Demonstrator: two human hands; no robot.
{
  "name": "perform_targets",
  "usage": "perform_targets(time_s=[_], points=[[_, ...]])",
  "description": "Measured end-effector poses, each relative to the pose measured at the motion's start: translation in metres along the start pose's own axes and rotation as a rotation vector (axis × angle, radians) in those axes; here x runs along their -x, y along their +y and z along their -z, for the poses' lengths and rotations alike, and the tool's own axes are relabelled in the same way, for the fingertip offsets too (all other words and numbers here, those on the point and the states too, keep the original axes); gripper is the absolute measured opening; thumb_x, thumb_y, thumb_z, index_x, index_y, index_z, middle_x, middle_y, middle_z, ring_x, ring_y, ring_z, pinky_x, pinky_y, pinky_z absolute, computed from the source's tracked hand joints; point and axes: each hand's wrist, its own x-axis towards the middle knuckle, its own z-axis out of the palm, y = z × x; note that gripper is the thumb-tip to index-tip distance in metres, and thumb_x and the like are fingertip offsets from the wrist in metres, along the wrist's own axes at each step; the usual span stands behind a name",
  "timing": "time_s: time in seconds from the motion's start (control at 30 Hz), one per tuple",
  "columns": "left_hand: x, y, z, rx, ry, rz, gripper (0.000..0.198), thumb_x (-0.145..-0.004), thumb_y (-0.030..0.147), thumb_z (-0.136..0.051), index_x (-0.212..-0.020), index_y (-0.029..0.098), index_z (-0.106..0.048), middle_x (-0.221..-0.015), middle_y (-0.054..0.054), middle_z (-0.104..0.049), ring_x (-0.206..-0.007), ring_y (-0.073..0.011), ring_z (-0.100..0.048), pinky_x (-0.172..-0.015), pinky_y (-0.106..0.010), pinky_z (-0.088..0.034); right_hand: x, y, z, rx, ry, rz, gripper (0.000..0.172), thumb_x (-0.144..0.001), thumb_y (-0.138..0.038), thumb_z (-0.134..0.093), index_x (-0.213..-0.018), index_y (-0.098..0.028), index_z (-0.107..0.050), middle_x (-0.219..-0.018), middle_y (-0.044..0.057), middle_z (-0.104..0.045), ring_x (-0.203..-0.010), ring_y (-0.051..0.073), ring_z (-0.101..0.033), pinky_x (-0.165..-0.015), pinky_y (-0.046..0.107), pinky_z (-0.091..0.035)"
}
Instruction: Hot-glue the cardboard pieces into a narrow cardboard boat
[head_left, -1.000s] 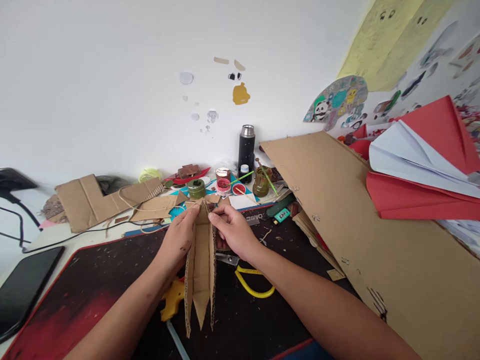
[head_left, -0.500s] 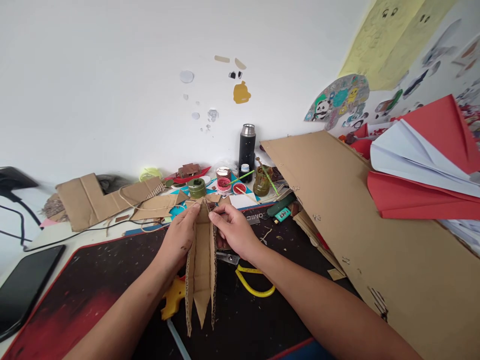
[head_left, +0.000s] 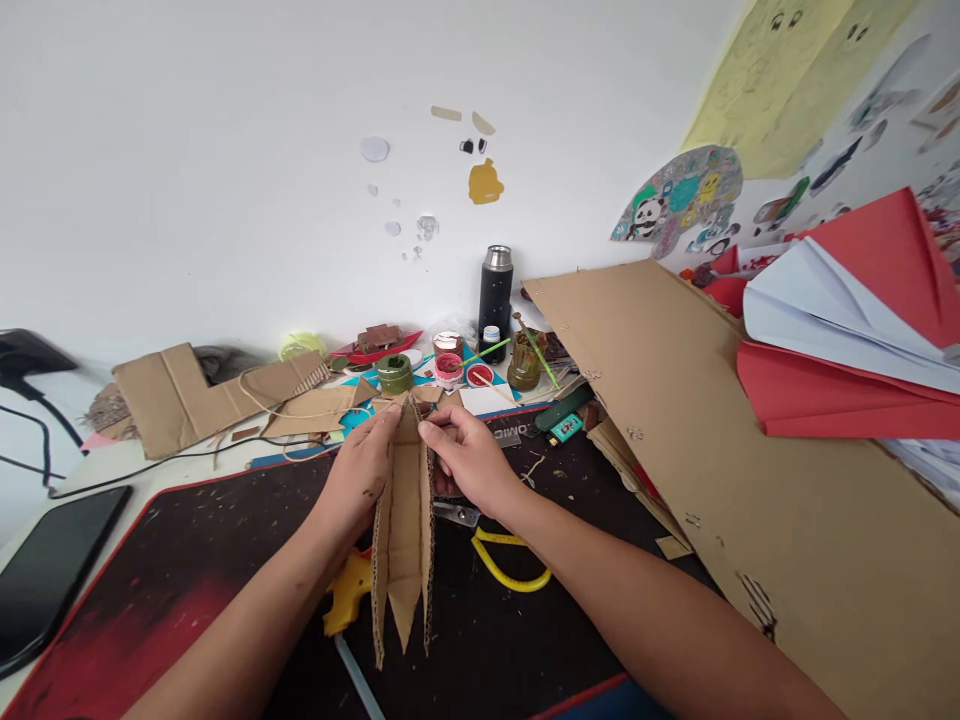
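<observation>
A long folded cardboard piece [head_left: 405, 520], pointed at both ends with raised side walls, is held between my hands above the dark desk mat. My left hand [head_left: 367, 455] grips its left wall near the far tip. On the opposite wall, my right hand [head_left: 466, 450] pinches the edge with thumb and fingers. Beneath the cardboard lies a yellow glue gun [head_left: 347, 595] with a pale glue stick [head_left: 358, 678] at its back. Yellow-handled scissors [head_left: 514, 580] rest to the right, their blades partly hidden behind the cardboard and my right hand.
Open paint jars [head_left: 394, 374] and a black thermos [head_left: 496, 290] line the wall. A large cardboard sheet [head_left: 750, 460] slants across the right, bearing red and white folded paper [head_left: 840, 330]. Cardboard scraps [head_left: 169, 400], a cable [head_left: 187, 452] and a phone [head_left: 60, 575] are at left.
Almost nothing differs. The view has shifted very slightly; both hands keep the same hold on the cardboard piece.
</observation>
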Motion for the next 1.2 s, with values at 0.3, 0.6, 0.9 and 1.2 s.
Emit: perform_targets(time_s=[0.3,0.6,0.9,1.2], points=[[0.0002,-0.0001,0.0000,-0.032,0.031,0.026,0.048,-0.087,0.061,-0.064,-0.106,0.019,-0.078,-0.083,-0.004,-0.081,-0.073,-0.0267,-0.075,-0.061,-0.032,-0.057,0.0005,-0.0002,-0.0005,-0.008,0.001,0.002,0.022,-0.097,-0.043,-0.070,-0.097,-0.026,-0.057,-0.049,-0.013,-0.047,-0.035,0.010,-0.046,-0.036,0.021,-0.043],[-0.0022,-0.0027,0.0003,-0.064,0.078,-0.010,0.045,-0.086,0.061,-0.067,-0.103,0.020,-0.079,-0.098,-0.006,-0.084,-0.088,-0.0284,-0.076,-0.068,-0.031,-0.058,0.0008,-0.0014,-0.0003,-0.004,-0.005,0.007,0.020,-0.097,-0.041,-0.068,-0.098,-0.025,-0.056,-0.050,-0.012,-0.047,-0.035,0.011,-0.046,-0.036,0.021,-0.042],[-0.0028,-0.0051,0.0028,-0.051,0.004,-0.032,0.056,-0.086,0.068,-0.067,-0.108,0.018,-0.080,-0.094,-0.006,-0.084,-0.081,-0.0285,-0.075,-0.067,-0.033,-0.058,0.0005,0.0002,-0.0006,-0.010,0.003,0.003,0.023,-0.096,-0.043,-0.070,-0.098,-0.025,-0.057,-0.051,-0.013,-0.047,-0.036,0.010,-0.046,-0.038,0.021,-0.044],[-0.0007,-0.0014,0.0006,-0.048,0.002,-0.033,0.058,-0.083,0.069,-0.067,-0.107,0.018,-0.080,-0.093,-0.007,-0.084,-0.087,-0.0302,-0.077,-0.070,-0.034,-0.059,0.0011,-0.0012,-0.0011,-0.011,0.002,-0.022,0.022,-0.097,-0.044,-0.069,-0.098,-0.026,-0.056,-0.051,-0.012,-0.046,-0.036,0.011,-0.046,-0.038,0.021,-0.043]])
